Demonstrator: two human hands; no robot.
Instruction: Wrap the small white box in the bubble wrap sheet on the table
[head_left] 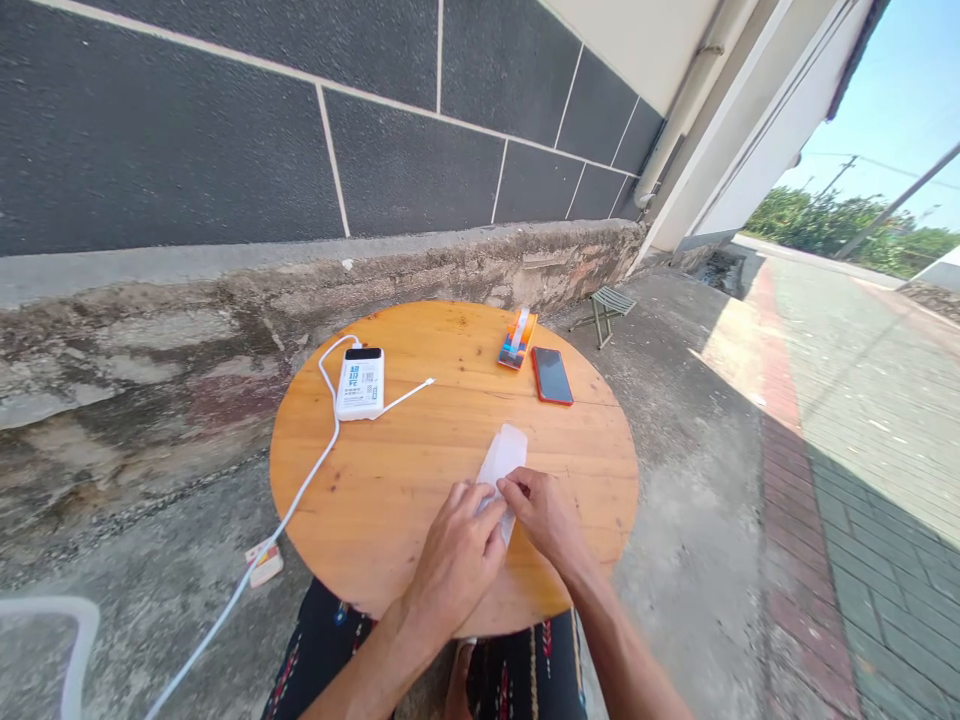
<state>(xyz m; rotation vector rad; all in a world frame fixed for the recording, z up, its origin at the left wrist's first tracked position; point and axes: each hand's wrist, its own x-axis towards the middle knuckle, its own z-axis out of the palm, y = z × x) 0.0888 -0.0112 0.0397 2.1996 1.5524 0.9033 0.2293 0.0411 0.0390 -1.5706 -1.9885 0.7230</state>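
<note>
We've got the power bank by the surface's left edge, tape dispenser near the far edge, phone just right of it, sheet closer to us.

We look from the person's head, forward and down, over the left hand and the right hand, which are near. The round table takes our middle, and the wall stands behind.

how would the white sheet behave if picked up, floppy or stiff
The white sheet would probably droop, as it looks thin. It is likely light, showing little bulk. Lying flat on the table, it seems unlikely to roll.
</note>
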